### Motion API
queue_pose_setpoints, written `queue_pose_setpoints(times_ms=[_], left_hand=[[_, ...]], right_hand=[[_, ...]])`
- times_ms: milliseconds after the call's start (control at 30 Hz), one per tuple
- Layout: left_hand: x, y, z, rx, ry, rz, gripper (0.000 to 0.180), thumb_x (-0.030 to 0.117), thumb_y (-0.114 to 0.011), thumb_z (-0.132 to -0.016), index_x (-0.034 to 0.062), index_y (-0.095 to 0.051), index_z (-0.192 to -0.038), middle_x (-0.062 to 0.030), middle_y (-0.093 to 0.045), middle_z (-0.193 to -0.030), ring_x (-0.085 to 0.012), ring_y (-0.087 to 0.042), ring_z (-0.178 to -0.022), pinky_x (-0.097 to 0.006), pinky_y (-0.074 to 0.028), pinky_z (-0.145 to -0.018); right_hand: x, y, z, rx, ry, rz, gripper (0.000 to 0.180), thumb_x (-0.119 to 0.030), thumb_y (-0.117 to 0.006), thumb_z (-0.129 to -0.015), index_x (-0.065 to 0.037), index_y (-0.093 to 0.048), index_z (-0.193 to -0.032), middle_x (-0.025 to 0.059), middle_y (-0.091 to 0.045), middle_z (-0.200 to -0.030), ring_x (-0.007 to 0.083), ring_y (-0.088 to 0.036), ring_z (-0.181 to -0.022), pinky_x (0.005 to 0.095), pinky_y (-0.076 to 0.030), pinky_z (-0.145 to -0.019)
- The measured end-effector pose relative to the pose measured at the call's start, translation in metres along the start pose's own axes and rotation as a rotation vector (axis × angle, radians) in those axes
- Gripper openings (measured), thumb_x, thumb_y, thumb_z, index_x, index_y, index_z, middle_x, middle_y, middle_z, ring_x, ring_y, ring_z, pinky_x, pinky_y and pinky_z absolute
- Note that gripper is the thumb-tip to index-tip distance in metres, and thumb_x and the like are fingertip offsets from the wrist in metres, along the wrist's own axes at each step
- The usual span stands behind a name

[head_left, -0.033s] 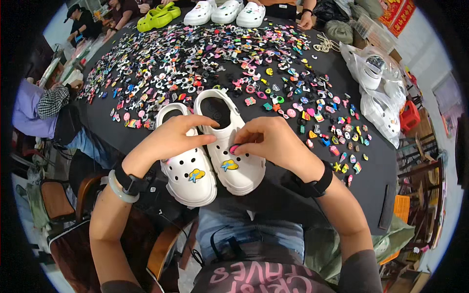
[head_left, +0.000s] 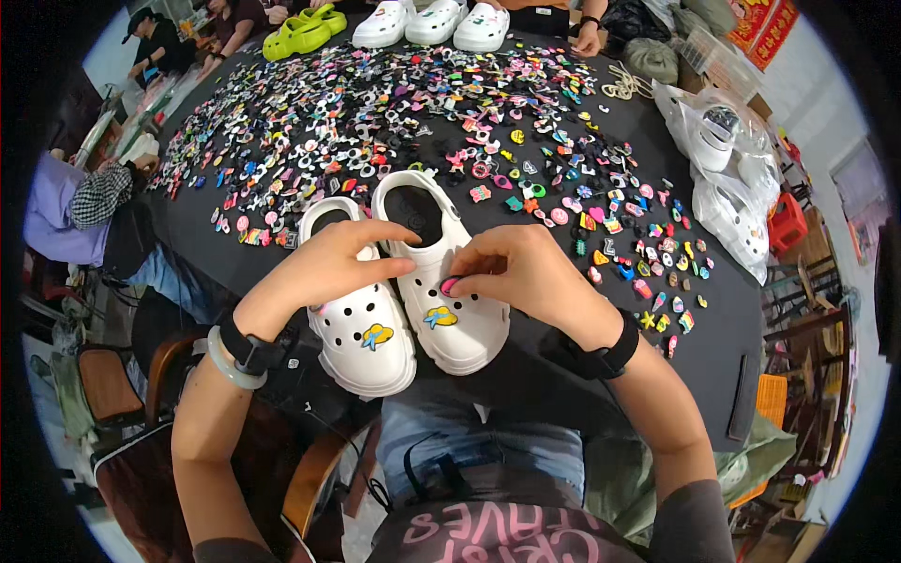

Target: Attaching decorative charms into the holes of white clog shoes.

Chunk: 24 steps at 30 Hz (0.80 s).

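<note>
**On the dark table, two white clogs get their charms**

On the big dark table (head_left: 526,375) sit two white clogs side by side, close to the person's lap. Each one has just one bright charm near its toe so far. Most of the little holes on top look bare, so I think the job has only begun.

Spread over the table is a huge heap of small colourful charms (head_left: 394,113), so plenty are left to pick from.

At the right edge lie clear plastic bags (head_left: 732,178) with more white shoes inside. In the far right corner hangs a red sign (head_left: 765,23) with yellow marks. Far across stand more white clogs (head_left: 432,21) and a lime green pair (head_left: 305,33).

The left hand (head_left: 324,267) lies flat on the left clog (head_left: 361,328), fingers stretched over to the right clog (head_left: 446,281), holding them steady. The right hand (head_left: 521,272) is curled, pinching a small pink charm (head_left: 450,285) against the top of the right clog.
</note>
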<state>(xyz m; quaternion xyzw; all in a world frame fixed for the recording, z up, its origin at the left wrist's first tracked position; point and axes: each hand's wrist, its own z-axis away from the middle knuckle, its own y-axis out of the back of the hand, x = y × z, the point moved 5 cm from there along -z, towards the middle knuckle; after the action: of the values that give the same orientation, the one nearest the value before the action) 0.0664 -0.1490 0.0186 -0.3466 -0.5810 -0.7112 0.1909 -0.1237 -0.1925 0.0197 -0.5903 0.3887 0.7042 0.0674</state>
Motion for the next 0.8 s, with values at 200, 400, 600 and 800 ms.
queue_pose_setpoints(times_ms=[200, 400, 600, 800], left_hand=[[-0.007, 0.0, 0.0, 0.021, -0.015, -0.006, 0.04, 0.033, -0.067, -0.087, 0.0068, -0.065, -0.118, -0.0117, -0.067, -0.115, -0.0251, -0.062, -0.109, -0.035, -0.045, -0.096], [-0.003, 0.0, 0.0, 0.022, -0.008, -0.021, 0.039, 0.031, -0.068, -0.087, 0.0055, -0.065, -0.117, -0.0131, -0.068, -0.113, -0.0246, -0.063, -0.106, -0.034, -0.046, -0.094], [0.002, 0.002, 0.002, 0.023, -0.017, 0.012, 0.034, 0.021, -0.067, -0.088, 0.0021, -0.064, -0.117, -0.0125, -0.068, -0.112, -0.0204, -0.063, -0.106, -0.031, -0.046, -0.093], [0.002, 0.0, 0.0, -0.001, 0.08, 0.039, 0.036, 0.019, -0.068, -0.088, 0.0024, -0.063, -0.119, -0.0121, -0.068, -0.113, -0.0181, -0.062, -0.105, -0.03, -0.045, -0.092]], right_hand=[[0.006, -0.002, 0.005, 0.089, 0.041, -0.009, 0.014, -0.006, -0.074, -0.08, 0.0, -0.073, -0.093, 0.0051, -0.071, -0.082, 0.0088, -0.067, -0.072, 0.0228, -0.053, -0.066], [0.017, -0.007, 0.009, 0.133, -0.053, -0.148, 0.016, -0.007, -0.074, -0.082, 0.0, -0.07, -0.096, 0.0036, -0.071, -0.085, 0.0077, -0.066, -0.073, 0.0219, -0.053, -0.065], [0.034, -0.014, 0.009, 0.171, -0.037, -0.334, 0.016, -0.008, -0.075, -0.082, 0.0, -0.068, -0.094, 0.0031, -0.069, -0.084, 0.006, -0.064, -0.075, 0.0213, -0.052, -0.067], [0.035, -0.019, 0.014, 0.203, 0.065, -0.334, 0.016, -0.009, -0.073, -0.084, -0.001, -0.067, -0.096, 0.0011, -0.067, -0.085, 0.0046, -0.061, -0.076, 0.0217, -0.05, -0.068]])
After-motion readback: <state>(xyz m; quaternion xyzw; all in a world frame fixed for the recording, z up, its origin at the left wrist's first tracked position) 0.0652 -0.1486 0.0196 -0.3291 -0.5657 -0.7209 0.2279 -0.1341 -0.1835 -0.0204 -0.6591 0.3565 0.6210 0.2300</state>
